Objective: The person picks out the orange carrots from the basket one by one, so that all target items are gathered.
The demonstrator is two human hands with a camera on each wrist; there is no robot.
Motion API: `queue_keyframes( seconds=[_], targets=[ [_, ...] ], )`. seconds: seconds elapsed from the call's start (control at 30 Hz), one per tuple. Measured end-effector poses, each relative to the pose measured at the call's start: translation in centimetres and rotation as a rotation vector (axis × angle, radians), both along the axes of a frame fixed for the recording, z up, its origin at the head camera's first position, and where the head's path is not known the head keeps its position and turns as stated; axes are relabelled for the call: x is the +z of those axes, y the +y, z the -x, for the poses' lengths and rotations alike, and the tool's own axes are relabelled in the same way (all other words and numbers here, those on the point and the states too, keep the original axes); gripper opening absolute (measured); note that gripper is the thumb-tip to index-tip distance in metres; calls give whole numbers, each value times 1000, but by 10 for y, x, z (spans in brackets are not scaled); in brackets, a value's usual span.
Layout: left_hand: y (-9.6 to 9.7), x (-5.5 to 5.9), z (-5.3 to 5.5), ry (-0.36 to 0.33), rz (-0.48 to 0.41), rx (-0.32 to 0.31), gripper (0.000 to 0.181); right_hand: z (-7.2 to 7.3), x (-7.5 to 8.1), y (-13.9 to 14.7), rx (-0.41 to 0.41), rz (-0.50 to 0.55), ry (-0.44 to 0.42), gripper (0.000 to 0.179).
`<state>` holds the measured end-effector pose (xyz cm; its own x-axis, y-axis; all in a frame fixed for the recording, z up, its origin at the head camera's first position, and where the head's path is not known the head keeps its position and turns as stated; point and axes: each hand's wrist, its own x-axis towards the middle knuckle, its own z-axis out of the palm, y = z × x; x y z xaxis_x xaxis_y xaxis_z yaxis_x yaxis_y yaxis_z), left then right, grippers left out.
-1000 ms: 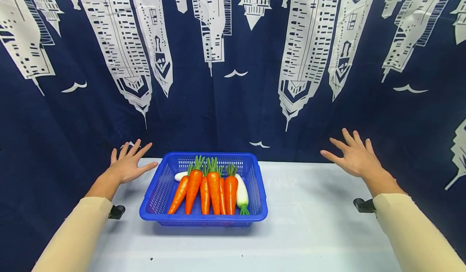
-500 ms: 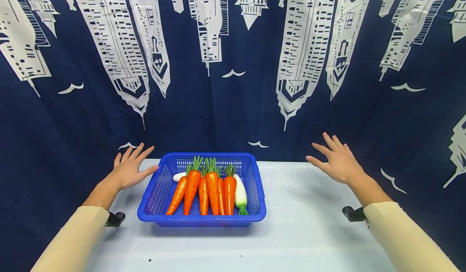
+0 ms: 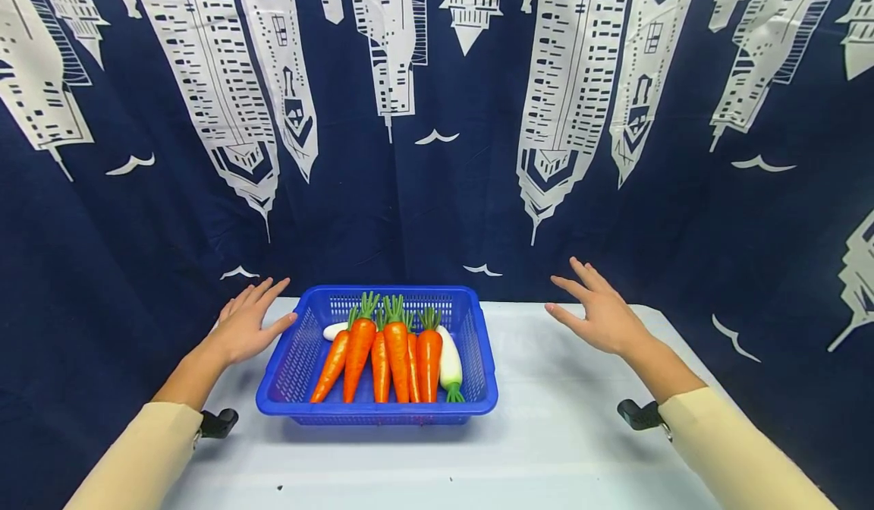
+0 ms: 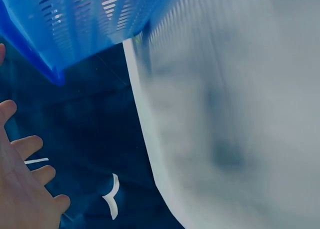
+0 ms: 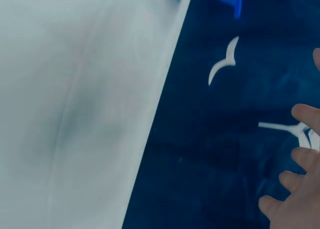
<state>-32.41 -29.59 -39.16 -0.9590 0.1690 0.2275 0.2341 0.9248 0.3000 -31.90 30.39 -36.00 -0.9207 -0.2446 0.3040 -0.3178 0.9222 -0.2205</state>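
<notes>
Basket (image 3: pixel 378 410) stands left of centre on the desk (image 3: pixel 560 449), its back rim just short of the far edge, its front rim toward the person. Beyond its right rim, a wide stretch of white desk runs to the right hand (image 3: pixel 601 316), well apart from it; a strip of desk also lies in front. On the left, the gap is narrow: the left hand (image 3: pixel 242 332) is just beside that rim, and the thumb's tip meets it in the head view, though I cannot tell whether they touch. Both hands are raised palm down, their fingers (image 3: pixel 275 291) released, straight and spread. Carrots (image 3: pixel 358 362) lie side by side inside the basket, green tops toward the back. A white radish (image 3: pixel 451 362) lies along their right, its green top toward the front, and a white end (image 3: pixel 334 331) shows behind them on the left.

The desk's right edge slants away under the right forearm. Its surface is pale and smooth, with a faint crease across the front, a dark speck (image 3: pixel 279 487) near the left and soft shadows below the arms. Behind hangs navy cloth (image 3: pixel 437 206), printed with white buildings pointing downward and small birds. Cream sleeves (image 3: pixel 737 449) cover both forearms.
</notes>
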Motion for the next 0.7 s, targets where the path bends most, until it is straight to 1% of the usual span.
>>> queue_keyframes(
  seconds=[0.17, 0.33, 0.5, 0.57, 0.7],
  targets=[
    [4, -2, -4, -10, -92, -29, 75, -3, -6, -16, 36, 39, 12, 69],
    [7, -2, -7, -50, -201, -44, 77, -6, -10, -34, 70, 97, 7, 68],
    [9, -3, -9, -93, -297, -48, 78, -11, -12, -54, 93, 183, -6, 66],
    [10, -4, -10, -129, -339, -44, 79, -13, -13, -62, 100, 220, -16, 65],
    [12, -6, -14, -230, -431, -21, 80, -16, -15, -77, 125, 281, -39, 64]
  ],
)
